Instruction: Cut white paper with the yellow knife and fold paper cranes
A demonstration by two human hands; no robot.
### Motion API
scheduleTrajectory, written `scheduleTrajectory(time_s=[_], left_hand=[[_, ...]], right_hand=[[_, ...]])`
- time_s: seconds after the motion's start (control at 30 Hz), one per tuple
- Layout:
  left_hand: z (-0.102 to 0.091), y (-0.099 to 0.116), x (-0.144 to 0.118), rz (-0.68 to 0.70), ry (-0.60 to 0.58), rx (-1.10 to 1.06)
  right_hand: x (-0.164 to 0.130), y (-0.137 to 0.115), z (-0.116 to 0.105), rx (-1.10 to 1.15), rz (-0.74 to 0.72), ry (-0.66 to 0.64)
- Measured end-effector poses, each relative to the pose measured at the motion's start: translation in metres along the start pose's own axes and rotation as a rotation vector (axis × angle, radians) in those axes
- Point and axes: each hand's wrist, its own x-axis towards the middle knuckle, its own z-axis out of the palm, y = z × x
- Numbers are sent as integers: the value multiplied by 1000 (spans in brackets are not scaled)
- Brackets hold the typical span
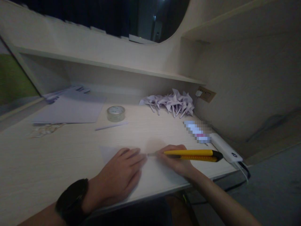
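My right hand (175, 160) grips a yellow-and-black utility knife (195, 154). Its handle points right, and its thin blade reaches left close to my left fingertips. Flat on a sheet of white paper (106, 153) at the front of the desk lies my left hand (124, 171), fingers stretched out and pressing down. Most of that sheet is hidden under my hands, and its edges blend into the pale desktop. Just beyond lies a thin rolled paper stick (110, 126), with a roll of clear tape (116, 113) behind it.
A stack of white paper (70, 106) rests at the back left. Several paper pinwheels (175, 103) are heaped at the back right. A phone with a blurred screen (196, 131) and a white power strip (225, 147) lie along the right edge. A shelf (113, 67) overhangs the back.
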Motion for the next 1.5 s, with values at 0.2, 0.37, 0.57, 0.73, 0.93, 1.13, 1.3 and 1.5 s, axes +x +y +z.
scheduleTrajectory(time_s=[0.2, 0.37, 0.57, 0.73, 0.93, 1.13, 1.3, 1.5], left_hand=[[0, 3, 2, -26, -6, 4], [-1, 4, 1, -28, 21, 5], [2, 4, 2, -12, 13, -5], [0, 5, 2, -24, 4, -8], [0, 4, 3, -20, 19, -32], [4, 4, 1, -16, 33, -39], [4, 5, 2, -37, -9, -59], [2, 5, 1, -50, 0, -55]], right_hand=[[0, 1, -3, -29, 1, 2], [0, -3, -4, -51, 8, 18], [1, -5, -1, -12, 5, 39], [0, -1, -2, -42, -1, 41], [-1, 1, -1, -23, -5, 26], [0, -4, -2, -70, -5, 46], [0, -6, -1, -131, -30, 59], [-2, 1, 0, -176, -59, 27]])
